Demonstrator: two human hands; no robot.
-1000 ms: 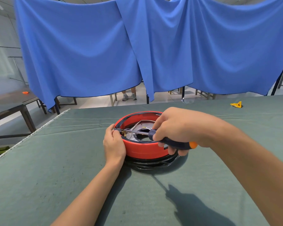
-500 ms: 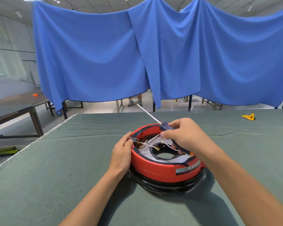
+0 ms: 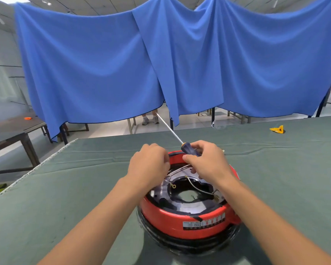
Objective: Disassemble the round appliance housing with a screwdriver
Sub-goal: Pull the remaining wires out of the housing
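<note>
Blue drapes behind, grey-green felt table (image 3: 65, 188) with the round red appliance housing (image 3: 187, 217) lower centre. Right hand (image 3: 204, 161) grips the dark-handled screwdriver (image 3: 189, 149), whose tip has lifted off the rim and now points up and away. Left hand (image 3: 149, 163) moved over the rim, curled, grasp hidden, so probably freeing wires by hand.

blue curtain (image 3: 103, 60), green table (image 3: 65, 188), yellow scrap (image 3: 277, 129)

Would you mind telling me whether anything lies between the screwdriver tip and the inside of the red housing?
Yes: the screwdriver points up and away, and both the left hand and right hand sit over the red housing, among loose white wires.
</note>
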